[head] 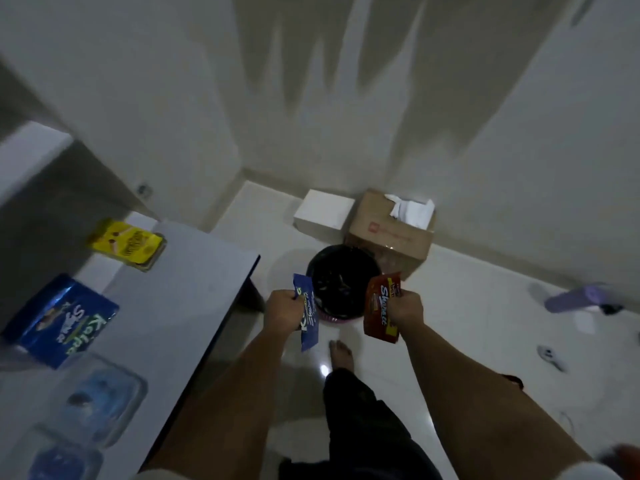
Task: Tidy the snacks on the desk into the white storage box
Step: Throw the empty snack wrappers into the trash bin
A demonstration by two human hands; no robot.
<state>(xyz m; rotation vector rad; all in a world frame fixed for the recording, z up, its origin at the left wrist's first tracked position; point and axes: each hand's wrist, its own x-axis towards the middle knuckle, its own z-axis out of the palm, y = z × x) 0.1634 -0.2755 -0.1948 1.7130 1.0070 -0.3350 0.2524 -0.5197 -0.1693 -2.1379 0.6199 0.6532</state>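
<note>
My left hand (282, 310) grips a blue snack wrapper (307, 315) and my right hand (407, 306) grips a red snack wrapper (381, 311). Both are held above the floor, just in front of a round bin with a black liner (343, 271). On the white desk (194, 271) at the left lie a large blue snack bag (64, 320), a yellow snack pack (126, 244) and clear plastic containers with blue contents (100, 396). A white box (323, 211) stands on the floor by the far wall.
A brown cardboard box (389, 230) with white paper sticking out stands right of the white box. A purple bottle (575, 297) and small items lie on the floor at the right. My bare foot (341, 353) stands on the shiny white tiles.
</note>
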